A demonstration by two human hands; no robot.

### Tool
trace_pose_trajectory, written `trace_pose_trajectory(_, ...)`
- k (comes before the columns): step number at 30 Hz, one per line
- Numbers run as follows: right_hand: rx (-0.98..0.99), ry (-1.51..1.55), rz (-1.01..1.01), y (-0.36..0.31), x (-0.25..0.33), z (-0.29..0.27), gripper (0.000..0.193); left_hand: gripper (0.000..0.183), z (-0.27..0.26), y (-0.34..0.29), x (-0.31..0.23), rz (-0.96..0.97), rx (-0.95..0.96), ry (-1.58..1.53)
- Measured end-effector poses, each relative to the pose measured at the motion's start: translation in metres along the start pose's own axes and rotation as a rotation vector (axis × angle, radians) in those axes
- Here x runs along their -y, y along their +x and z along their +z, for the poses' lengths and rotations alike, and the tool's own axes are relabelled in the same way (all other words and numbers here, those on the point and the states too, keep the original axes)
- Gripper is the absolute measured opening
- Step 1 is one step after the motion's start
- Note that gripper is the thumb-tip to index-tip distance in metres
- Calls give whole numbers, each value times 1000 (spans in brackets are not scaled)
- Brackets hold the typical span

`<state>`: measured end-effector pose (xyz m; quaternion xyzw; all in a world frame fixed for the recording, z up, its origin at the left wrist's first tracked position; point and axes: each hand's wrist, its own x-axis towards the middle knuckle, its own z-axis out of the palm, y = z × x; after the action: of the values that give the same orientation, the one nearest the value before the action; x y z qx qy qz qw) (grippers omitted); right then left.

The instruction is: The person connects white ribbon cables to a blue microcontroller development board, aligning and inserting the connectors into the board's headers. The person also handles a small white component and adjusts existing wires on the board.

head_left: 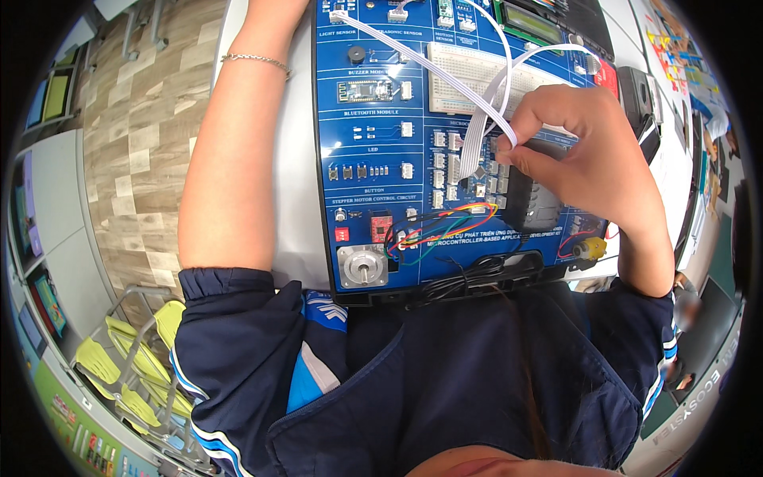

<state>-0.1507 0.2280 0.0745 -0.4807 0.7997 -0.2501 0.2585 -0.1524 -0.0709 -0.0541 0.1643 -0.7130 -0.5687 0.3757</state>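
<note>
My right hand (592, 139) pinches the end of a white ribbon cable (421, 62) between thumb and fingertips, over the cluster of small white sockets (453, 163) on a blue electronics training board (342, 139). Whether the plug touches a socket is hidden by the fingers. The cable's other end sits at the light sensor module (338, 16) in the board's upper left corner. Another, wider grey-white ribbon cable (477, 139) drops into the same socket cluster. My left forearm (238, 151) reaches up along the board's left side; its hand lies beyond the top edge.
A white breadboard (449, 91) and a small display (528, 24) lie toward the board's far side. Nearer are a stepper motor (363, 267), loose coloured wires (445, 219), a black wheel (542, 203), a yellow motor (590, 248) and black cables (461, 280). Green chairs (131, 362) stand at left.
</note>
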Motion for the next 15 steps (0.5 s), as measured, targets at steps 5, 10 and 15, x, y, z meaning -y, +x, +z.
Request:
trace_pose_trajectory(5, -101, 8, -29, -2, -2, 7, 11, 26, 0, 2, 4, -8, 16, -9)
trace_pose_trajectory(10, -55, 63, 48, -2, -2, 6, 11, 26, 0, 1, 6, -5, 5, -24)
trace_pose_trajectory(15, -46, 101, 69, -3, -7, 7, 11, 27, 4, -6, -5, 1, -8, -39)
